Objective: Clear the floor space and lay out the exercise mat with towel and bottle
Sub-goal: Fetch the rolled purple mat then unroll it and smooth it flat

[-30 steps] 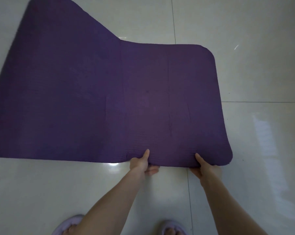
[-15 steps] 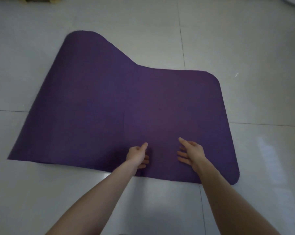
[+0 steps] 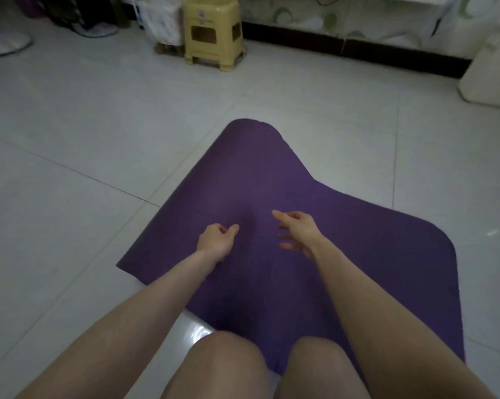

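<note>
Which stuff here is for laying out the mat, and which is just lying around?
For the job:
purple mat
left hand
right hand
(no towel or bottle in view)

Just lying about:
yellow stool
white sack

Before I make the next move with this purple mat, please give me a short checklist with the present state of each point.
1. Mat laid out straight: not ok, its far part veers left.
2. Left hand free: ok, holds nothing.
3. Right hand free: ok, fingers relaxed, holding nothing.
4. Floor around the mat free: ok nearby; the yellow stool stands well beyond it.
5. Towel and bottle ready: cannot tell, neither is in view.
</note>
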`<action>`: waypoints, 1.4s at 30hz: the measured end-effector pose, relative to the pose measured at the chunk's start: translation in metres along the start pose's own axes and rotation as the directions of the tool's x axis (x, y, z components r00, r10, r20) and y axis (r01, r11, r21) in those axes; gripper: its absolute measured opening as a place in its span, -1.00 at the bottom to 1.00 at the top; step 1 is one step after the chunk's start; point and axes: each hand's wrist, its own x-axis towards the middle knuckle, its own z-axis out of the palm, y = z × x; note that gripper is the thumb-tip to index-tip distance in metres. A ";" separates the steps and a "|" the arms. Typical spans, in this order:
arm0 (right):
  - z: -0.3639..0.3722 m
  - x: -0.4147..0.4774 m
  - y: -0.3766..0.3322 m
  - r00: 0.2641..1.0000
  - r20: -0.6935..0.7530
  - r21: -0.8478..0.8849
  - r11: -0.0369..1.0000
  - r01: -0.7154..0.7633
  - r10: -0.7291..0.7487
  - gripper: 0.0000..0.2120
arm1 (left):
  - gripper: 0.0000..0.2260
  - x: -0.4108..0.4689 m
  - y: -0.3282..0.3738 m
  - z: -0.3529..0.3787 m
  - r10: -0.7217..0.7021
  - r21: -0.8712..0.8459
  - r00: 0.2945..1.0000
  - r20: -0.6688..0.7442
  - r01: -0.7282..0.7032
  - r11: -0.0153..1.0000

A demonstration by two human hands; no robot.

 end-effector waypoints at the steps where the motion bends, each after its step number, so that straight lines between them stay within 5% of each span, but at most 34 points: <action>1: 0.005 0.000 -0.014 1.000 0.025 -0.017 1.000 0.013 -0.012 -0.48 | -0.68 -0.002 0.002 -0.012 -0.017 0.004 0.999 -0.043 0.017 1.000; 4: 0.014 0.009 -0.041 0.997 0.063 -0.065 0.997 0.049 -0.045 -0.49 | -0.69 0.002 0.002 -0.037 -0.062 0.057 0.987 -0.151 0.072 0.996; 7: 0.030 0.032 -0.063 0.992 0.087 -0.165 0.981 0.107 -0.094 -0.44 | -0.40 0.014 0.001 -0.055 -0.177 0.050 0.934 -0.312 0.202 0.978; 14: 0.083 0.098 -0.088 0.962 0.173 -0.375 0.889 0.262 -0.211 -0.29 | -0.08 0.029 -0.024 -0.070 -0.597 -0.273 0.676 -0.433 0.532 0.801; 18: 0.096 0.139 -0.098 0.936 0.253 -0.503 0.793 0.343 -0.245 -0.16 | 0.02 0.045 -0.051 -0.074 -0.776 -0.562 0.533 -0.338 0.547 0.621; 24: 0.101 0.201 -0.136 0.924 0.315 -0.734 0.561 0.382 -0.217 -0.09 | -0.06 0.064 -0.056 -0.096 -0.832 -0.688 0.375 -0.410 0.472 0.551; 31: 0.111 0.273 -0.196 0.948 0.284 -0.873 0.368 0.319 -0.147 0.02 | -0.26 0.098 -0.050 -0.121 -0.860 -0.770 0.291 -0.420 0.388 0.507; 36: 0.121 0.309 -0.212 0.974 0.194 -0.950 0.227 0.216 -0.115 0.22 | -0.40 0.108 -0.058 -0.126 -0.898 -0.835 0.309 -0.314 0.360 0.416; 42: 0.128 0.327 -0.217 0.984 0.120 -0.971 0.191 0.144 -0.133 0.32 | -0.35 0.111 -0.059 -0.127 -0.889 -0.835 0.289 -0.355 0.330 0.440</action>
